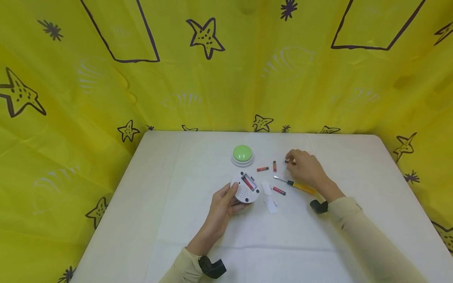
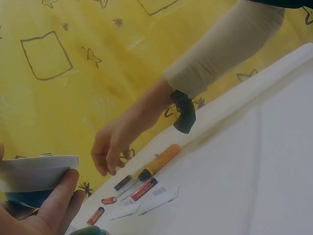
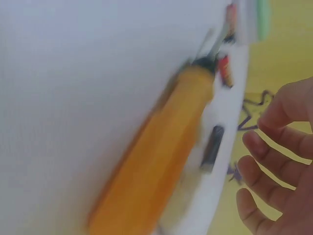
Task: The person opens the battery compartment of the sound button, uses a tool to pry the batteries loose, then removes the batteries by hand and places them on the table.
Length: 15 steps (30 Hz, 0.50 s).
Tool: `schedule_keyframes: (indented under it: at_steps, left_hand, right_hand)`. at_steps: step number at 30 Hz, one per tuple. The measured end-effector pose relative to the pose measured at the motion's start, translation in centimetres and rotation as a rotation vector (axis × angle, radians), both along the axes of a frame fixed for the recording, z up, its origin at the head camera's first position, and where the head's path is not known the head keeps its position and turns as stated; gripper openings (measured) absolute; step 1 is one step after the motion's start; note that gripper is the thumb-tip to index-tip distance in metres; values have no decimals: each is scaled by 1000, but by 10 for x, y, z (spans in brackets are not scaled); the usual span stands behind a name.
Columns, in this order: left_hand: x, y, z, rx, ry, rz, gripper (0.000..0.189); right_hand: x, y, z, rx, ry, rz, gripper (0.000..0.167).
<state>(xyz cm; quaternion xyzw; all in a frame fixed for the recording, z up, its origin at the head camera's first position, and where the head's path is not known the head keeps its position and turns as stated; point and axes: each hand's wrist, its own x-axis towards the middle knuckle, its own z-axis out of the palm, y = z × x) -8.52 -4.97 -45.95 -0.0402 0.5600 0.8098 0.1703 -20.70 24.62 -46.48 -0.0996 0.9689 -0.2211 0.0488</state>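
Note:
My left hand [image 1: 222,206] grips a round white push-button device [image 1: 244,193], its underside turned up. A red battery [image 1: 248,183] lies in one side of its uncovered battery compartment; the other slot looks vacant. In the left wrist view, a blue part [image 2: 29,198] shows beneath the white base. Over the right of the table, my right hand [image 1: 306,168] hovers with loosely bent fingers beside a dark battery [image 3: 212,149]. Thumb and fingertips stand apart from that battery in the right wrist view, with nothing between them.
A screwdriver [image 1: 301,187] with a yellow-orange handle lies below my right hand. Red batteries [image 1: 262,169] are scattered around its tip. Two white covers [image 1: 271,205] lie right of the held device. Behind stands a green-domed button [image 1: 242,153]; a yellow curtain [image 1: 226,86] hangs beyond the table.

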Motion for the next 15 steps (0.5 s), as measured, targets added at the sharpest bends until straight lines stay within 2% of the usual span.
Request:
schedule_keyframes:
  at_steps: [6,15]
  left_hand:
    - [1,4,-4,-16,6,-1,59]
    - [2,8,-8,18,15,16,60]
  right_hand:
    - [22,-13,3,-129,-4,-11,30]
    - [53,-36,10,-270,134,41,21]
